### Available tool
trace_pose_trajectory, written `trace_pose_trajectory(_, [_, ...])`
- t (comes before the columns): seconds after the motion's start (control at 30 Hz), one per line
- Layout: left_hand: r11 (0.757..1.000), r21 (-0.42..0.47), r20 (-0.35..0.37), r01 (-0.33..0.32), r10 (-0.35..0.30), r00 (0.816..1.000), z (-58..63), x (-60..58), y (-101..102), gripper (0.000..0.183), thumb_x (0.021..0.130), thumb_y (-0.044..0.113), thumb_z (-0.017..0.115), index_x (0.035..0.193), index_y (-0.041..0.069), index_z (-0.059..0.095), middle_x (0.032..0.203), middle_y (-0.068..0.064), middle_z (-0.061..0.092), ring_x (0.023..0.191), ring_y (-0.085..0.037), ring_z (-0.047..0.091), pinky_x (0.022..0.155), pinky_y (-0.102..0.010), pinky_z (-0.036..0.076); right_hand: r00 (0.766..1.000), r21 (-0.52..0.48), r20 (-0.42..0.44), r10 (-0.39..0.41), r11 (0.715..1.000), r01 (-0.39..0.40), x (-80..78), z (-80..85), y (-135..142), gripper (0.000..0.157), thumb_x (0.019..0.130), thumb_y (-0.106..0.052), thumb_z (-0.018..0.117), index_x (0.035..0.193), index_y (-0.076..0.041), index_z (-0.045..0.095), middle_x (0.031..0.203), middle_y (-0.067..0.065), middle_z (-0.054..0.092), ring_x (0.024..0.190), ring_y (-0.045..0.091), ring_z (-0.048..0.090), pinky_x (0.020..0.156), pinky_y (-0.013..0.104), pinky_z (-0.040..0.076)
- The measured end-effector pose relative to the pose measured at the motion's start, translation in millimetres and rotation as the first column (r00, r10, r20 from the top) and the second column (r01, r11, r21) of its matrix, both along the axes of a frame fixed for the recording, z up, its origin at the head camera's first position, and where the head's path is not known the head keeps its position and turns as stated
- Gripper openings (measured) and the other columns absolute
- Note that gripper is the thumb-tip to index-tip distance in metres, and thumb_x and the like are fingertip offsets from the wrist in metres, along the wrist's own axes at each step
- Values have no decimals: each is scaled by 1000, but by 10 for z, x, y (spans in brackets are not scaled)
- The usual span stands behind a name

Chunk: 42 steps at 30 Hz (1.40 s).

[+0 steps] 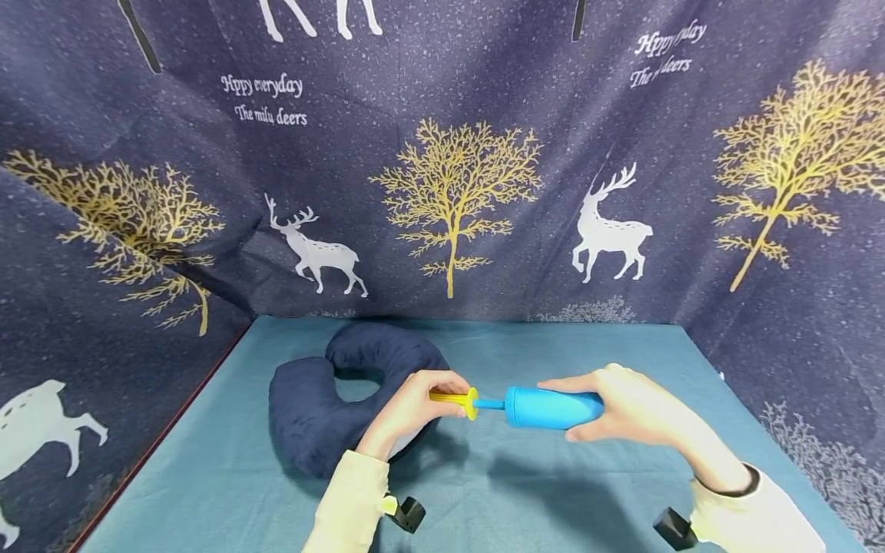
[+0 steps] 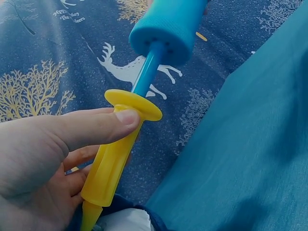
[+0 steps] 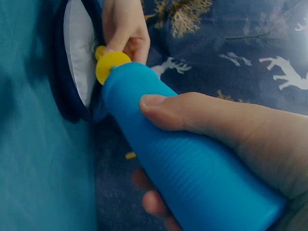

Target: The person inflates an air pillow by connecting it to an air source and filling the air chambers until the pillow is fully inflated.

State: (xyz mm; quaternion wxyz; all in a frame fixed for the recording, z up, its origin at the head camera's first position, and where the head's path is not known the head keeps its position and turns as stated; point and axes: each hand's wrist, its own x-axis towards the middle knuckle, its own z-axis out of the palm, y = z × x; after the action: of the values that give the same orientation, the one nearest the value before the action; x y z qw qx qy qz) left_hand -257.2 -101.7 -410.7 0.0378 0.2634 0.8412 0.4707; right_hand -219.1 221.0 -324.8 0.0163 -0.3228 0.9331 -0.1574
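Note:
A hand pump with a blue barrel (image 1: 553,408) is held level above the table. My right hand (image 1: 625,403) grips the barrel, thumb along one side and fingers round the other. At the pump's other end, my left hand (image 1: 422,407) pinches the yellow grip (image 2: 111,163), its thumb just below the round yellow flange (image 2: 132,103). A tapered yellow tip (image 2: 90,214) points away from the barrel. Between flange and barrel a stretch of blue rod (image 2: 149,70) shows. Close behind the left hand lies a navy U-shaped neck pillow (image 1: 304,415), partly hidden by that hand.
A teal cloth (image 1: 235,491) covers the table. Dark blue fabric (image 1: 484,92) printed with deer and golden trees hangs at the back and both sides. In the right wrist view a pale grey patch (image 3: 80,53) shows on the pillow's underside.

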Motion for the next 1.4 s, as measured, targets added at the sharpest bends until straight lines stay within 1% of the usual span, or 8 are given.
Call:
trace_pose_trajectory(0.17, [1000,-1,-3,2,-2,1000,10,6,6,21,85,16,77,106,14,74,100,-2,75,91,-15,68,85,-25,52,1000,12,-12,14,1000,-13,-54,-32,-188,63,73,-42,84,132,-36,63,91,-11,70,66,-1,49,58,20,39])
trace_pose_trajectory(0.33, [1000,-6,-6,15,-15,1000,14,5,13,22,85,15,76,108,14,73,103,-2,75,94,-15,68,87,-25,53,1000,19,0,-3,1000,3,-84,-90,-343,63,72,-41,84,131,-39,62,92,-10,71,66,0,51,59,21,40])
trace_pose_trajectory(0.53, [1000,-22,-10,18,-18,1000,4,-2,10,24,85,17,78,108,15,73,105,-1,75,95,-15,67,86,-26,53,1000,14,0,15,1000,-15,-83,-161,-383,66,75,-39,84,135,-40,59,98,-8,73,69,-1,54,60,21,41])
trace_pose_trajectory(0.67, [999,-32,-17,21,-22,1000,-8,-4,7,24,85,18,77,109,16,73,105,-1,75,97,-15,68,88,-27,53,1000,22,-21,23,1000,-22,-44,-146,-291,69,75,-38,84,137,-42,56,100,-10,72,70,-3,53,61,20,41])
trace_pose_trajectory(0.9, [999,-26,-23,18,-19,1000,-36,8,-15,24,85,21,77,109,17,73,103,0,75,95,-15,68,87,-25,53,998,20,-34,52,998,-51,46,-14,-37,69,76,-41,83,139,-39,55,100,-14,71,71,-4,51,62,19,41])
trace_pose_trajectory(1.17, [999,-21,-24,29,-29,999,-54,14,-22,23,85,21,77,108,17,73,102,-1,75,95,-15,68,87,-25,52,997,43,-65,33,999,-31,174,91,281,70,74,-43,83,138,-42,54,108,-20,68,75,-7,51,65,18,41])
trace_pose_trajectory(1.3, [999,-18,-32,32,-33,999,-52,9,-22,24,85,21,77,108,16,73,102,-1,75,94,-15,68,87,-24,52,994,32,-95,51,998,-48,232,143,433,70,75,-44,83,139,-40,55,110,-20,68,76,-8,50,65,17,41])
trace_pose_trajectory(1.4, [999,-22,-38,31,-32,999,-35,7,-26,25,85,21,77,109,16,73,103,-1,75,94,-15,68,87,-24,52,995,23,-87,45,999,-43,267,188,554,69,75,-48,81,139,-40,54,106,-22,66,77,-8,50,65,17,40])
